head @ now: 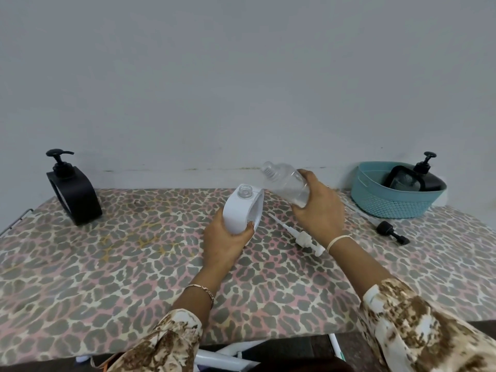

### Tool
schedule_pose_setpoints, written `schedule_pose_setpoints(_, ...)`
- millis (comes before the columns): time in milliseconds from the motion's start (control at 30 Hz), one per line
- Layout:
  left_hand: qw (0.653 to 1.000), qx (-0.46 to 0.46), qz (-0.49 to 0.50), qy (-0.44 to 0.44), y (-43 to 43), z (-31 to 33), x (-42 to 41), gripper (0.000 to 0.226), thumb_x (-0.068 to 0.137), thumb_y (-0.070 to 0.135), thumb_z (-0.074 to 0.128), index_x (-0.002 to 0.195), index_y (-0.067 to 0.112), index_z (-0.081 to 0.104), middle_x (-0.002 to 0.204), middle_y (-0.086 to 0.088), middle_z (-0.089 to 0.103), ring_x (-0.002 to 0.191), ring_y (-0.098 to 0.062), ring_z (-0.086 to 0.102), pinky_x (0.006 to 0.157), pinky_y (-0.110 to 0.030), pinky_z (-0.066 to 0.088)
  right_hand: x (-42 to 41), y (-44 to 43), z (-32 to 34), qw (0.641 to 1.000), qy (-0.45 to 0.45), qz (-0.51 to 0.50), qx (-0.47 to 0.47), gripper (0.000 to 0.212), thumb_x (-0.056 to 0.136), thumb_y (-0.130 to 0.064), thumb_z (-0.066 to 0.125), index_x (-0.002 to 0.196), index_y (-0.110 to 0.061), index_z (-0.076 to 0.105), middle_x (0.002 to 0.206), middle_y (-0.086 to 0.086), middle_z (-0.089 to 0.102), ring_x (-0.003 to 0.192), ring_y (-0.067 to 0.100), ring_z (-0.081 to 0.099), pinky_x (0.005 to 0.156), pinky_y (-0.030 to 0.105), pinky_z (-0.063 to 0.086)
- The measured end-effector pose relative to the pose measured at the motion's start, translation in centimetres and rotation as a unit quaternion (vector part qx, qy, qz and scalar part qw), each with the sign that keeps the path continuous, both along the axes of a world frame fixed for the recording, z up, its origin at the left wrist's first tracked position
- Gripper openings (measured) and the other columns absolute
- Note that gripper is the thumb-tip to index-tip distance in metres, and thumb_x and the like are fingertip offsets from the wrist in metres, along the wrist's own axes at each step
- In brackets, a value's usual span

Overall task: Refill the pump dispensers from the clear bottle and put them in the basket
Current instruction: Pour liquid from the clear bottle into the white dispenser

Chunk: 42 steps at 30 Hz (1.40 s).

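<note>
Refilling a pump dispenser, seen from the head camera, left to right. At far left a black dispenser (73,194) stands upright on the patterned table (107,264), pump fitted, well apart from both hands. Near centre the left hand (224,244) is closed around the lower body of the white dispenser (243,209), which stands slightly tilted with its pump off and its open neck (245,190) facing up. Just right of and above that neck, the right hand (318,208) grips the base end of the clear bottle (285,185); the bottle's long axis runs up and to the left, its uncapped mouth (267,167) higher than the base, where what little liquid shows sits. Judged from this, pouring calls for the mouth to drop leftward onto the neck; the right hand governs that tilt. The white pump (304,238) lies on the table between the forearms. A black pump (390,232) lies just before the teal basket (389,202), far right, which holds another black dispenser (426,181).
</note>
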<state>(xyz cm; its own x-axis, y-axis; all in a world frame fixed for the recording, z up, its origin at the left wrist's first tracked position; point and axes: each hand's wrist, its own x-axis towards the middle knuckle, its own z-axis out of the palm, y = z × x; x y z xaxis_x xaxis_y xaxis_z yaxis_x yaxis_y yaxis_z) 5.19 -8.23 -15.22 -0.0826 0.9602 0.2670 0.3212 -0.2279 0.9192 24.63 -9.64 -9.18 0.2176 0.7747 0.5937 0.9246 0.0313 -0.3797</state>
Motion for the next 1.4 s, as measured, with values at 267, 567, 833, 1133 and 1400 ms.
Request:
schedule_pose_setpoints(267,1.0,-0.001,0.005,-0.008,0.0,-0.1,0.0,0.066,0.069,0.034,0.083,0.127,0.021,0.056,0.118,-0.001,0.064,0.1,-0.019,0.062,0.083,-0.037,0.057,-1.2,-1.4,1.4,0.99,-0.131,-0.038,-0.038,0.076,0.063,-0.002,0.069,0.131,-0.03,0.049,0.084,-0.003,0.067,0.068,0.022,0.06,0.051,0.026,0.03)
schedule_pose_setpoints(567,1.0,-0.001,0.002,-0.014,-0.1,-0.1,0.0,0.068,0.067,0.035,0.084,0.127,0.022,0.056,0.117,0.002,0.064,0.1,-0.019,0.062,0.082,-0.035,0.056,-1.8,-1.7,2.5,0.978,-0.195,-0.044,-0.055,0.079,0.064,0.006,0.058,0.134,-0.027,0.045,0.094,-0.001,0.067,0.07,0.025,0.06,0.052,0.028,0.03)
schedule_pose_setpoints(833,1.0,-0.005,0.001,-0.016,0.1,-0.2,0.0,0.067,0.066,0.033,0.084,0.126,0.022,0.057,0.115,0.002,0.065,0.099,-0.019,0.062,0.082,-0.036,0.057,-2.2,-1.7,3.3,0.968,-0.235,-0.051,-0.071,0.077,0.066,0.006,0.062,0.134,-0.026,0.044,0.095,0.0,0.066,0.072,0.024,0.059,0.058,0.029,0.032)
schedule_pose_setpoints(1133,1.0,-0.009,0.0,-0.018,0.2,-0.3,0.0,0.067,0.067,0.034,0.084,0.127,0.023,0.057,0.112,0.006,0.062,0.095,-0.015,0.061,0.077,-0.026,0.052,-2.4,-1.6,3.9,0.96,-0.259,-0.058,-0.089,0.079,0.067,0.007,0.06,0.136,-0.026,0.041,0.089,-0.001,0.062,0.064,0.019,0.042,0.058,0.029,0.03)
schedule_pose_setpoints(1400,1.0,-0.018,0.001,-0.021,0.2,-0.4,0.0,0.059,0.067,0.033,0.084,0.119,0.02,0.059,0.108,0.004,0.064,0.091,-0.015,0.062,0.069,-0.017,0.047,-2.5,-1.9,4.4,0.958,-0.265,-0.057,-0.098,0.079,0.067,0.009,0.059,0.135,-0.025,0.041,0.087,-0.001,0.061,0.063,0.02,0.043,0.057,0.03,0.029)
